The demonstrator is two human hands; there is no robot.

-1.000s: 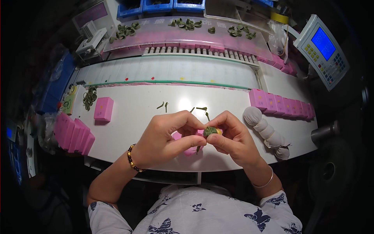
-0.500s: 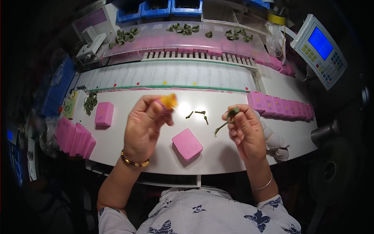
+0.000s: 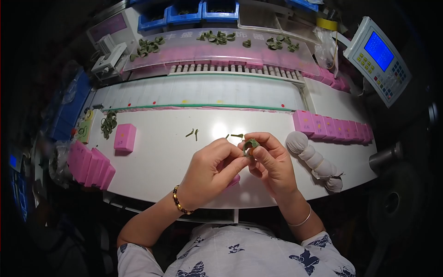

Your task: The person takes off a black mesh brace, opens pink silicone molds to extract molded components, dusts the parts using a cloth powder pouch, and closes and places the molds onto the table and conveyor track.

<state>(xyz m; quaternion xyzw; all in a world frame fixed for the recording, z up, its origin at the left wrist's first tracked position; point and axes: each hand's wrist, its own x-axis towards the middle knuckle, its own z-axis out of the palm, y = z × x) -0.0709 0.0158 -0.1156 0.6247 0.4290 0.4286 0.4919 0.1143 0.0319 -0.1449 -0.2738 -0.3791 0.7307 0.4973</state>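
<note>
A small green looped piece point(image 3: 250, 145) is pinched between my two hands above the white table. My right hand point(image 3: 272, 161) grips it from the right with thumb and fingers. From the left, the thumb and fingertips of my left hand point(image 3: 214, 171) press at its lower edge. A pink block point(image 3: 234, 181) lies under my left hand, mostly hidden by it. Short green strips point(image 3: 236, 135) lie just beyond the hands, and two more point(image 3: 196, 135) lie further left.
A row of pink blocks point(image 3: 303, 123) and a wrapped grey-white bundle point(image 3: 314, 159) are on the right. Pink blocks point(image 3: 79, 162), another block point(image 3: 124, 137) and green loops point(image 3: 109, 124) stand left. Behind runs a glass-edged conveyor point(image 3: 194, 92); a keypad display point(image 3: 380, 60) hangs upper right.
My hands were apart and have come back together at the green piece. The yellow and pink item that was in my left hand no longer shows. The conveyor's coloured dots have shifted left.
</note>
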